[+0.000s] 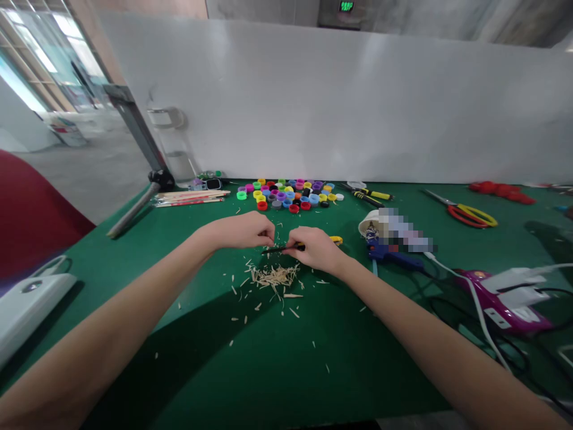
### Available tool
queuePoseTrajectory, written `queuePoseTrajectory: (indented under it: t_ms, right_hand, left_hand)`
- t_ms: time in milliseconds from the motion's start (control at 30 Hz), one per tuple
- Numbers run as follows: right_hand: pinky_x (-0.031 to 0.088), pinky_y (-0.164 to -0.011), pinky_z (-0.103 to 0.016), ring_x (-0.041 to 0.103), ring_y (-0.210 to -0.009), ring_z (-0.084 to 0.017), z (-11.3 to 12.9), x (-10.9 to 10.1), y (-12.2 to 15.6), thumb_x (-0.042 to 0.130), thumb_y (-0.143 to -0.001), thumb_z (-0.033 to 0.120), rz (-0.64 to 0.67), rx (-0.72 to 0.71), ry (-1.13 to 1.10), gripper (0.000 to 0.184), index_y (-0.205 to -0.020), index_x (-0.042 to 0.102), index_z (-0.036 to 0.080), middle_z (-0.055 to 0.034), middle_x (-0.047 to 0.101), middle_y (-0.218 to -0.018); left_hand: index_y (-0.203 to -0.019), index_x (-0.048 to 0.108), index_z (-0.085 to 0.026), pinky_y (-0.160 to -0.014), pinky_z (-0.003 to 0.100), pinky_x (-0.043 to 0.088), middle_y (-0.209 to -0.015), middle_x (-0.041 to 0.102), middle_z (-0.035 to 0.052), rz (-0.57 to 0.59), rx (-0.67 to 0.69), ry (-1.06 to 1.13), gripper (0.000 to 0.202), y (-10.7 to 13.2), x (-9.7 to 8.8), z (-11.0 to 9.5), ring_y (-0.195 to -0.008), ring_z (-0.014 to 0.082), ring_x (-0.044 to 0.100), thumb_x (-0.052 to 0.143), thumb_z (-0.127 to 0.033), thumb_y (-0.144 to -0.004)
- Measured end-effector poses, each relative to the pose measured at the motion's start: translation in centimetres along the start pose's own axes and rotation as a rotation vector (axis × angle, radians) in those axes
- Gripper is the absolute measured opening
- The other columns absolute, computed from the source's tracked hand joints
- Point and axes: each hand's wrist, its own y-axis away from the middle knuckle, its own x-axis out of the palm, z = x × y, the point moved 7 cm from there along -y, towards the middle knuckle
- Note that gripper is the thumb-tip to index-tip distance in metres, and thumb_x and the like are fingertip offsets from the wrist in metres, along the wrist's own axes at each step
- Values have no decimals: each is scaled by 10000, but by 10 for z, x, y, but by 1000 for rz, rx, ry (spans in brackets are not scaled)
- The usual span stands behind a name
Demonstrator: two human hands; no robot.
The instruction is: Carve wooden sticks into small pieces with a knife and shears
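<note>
My right hand [313, 248] is closed around a utility knife [301, 246]; its yellow end [335, 239] shows behind the hand, and its dark blade [273, 250] points left. Just left of the blade, my left hand [250, 230] is pinched closed, with its fingertips above the blade's tip. What those fingers hold, if anything, is too small to make out. Below both hands lies a heap of thin pale wood slivers [274, 276], with loose bits scattered around it on the green tabletop [286, 364].
Colourful bottle caps [281, 196] lie at the back, with wooden sticks [192, 195] to their left. Pliers [364, 194], scissors [465, 210], a blue glue gun [394, 257] and a purple power strip [505, 310] with cables lie on the right. A white board [335, 107] closes the far edge.
</note>
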Motion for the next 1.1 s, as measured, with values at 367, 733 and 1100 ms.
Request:
queuePoseTrajectory:
  t_ms: [367,733,1100]
  right_hand:
    - [320,-594,-244,539,-698,-131,-3,11,-6,648,-782,267,113,-10,37,103,-769,576,195,-2,634,-762]
    - [324,-613,-249,513,-734,-139,11,-1,7,583,-842,274,27,-57,6,139,-735,546,195,-8,595,-729]
    - [321,-618,-251,505,-725,-142,9,0,0,592,-833,263,0,-49,18,157,-715,521,188,-15,580,-714]
  left_hand:
    - [-783,620,-183,-509,249,336,-732,619,28,-11,29,10,232,-4,2,-7,-557,99,474,439,-316,-837]
    - [-815,641,-177,-569,251,366,-768,651,24,7,-8,80,242,0,-1,4,-613,105,524,473,-350,-827]
    - [-787,640,-175,-547,251,349,-710,620,16,23,-1,79,247,-1,-2,-1,-581,104,496,473,-353,-824]
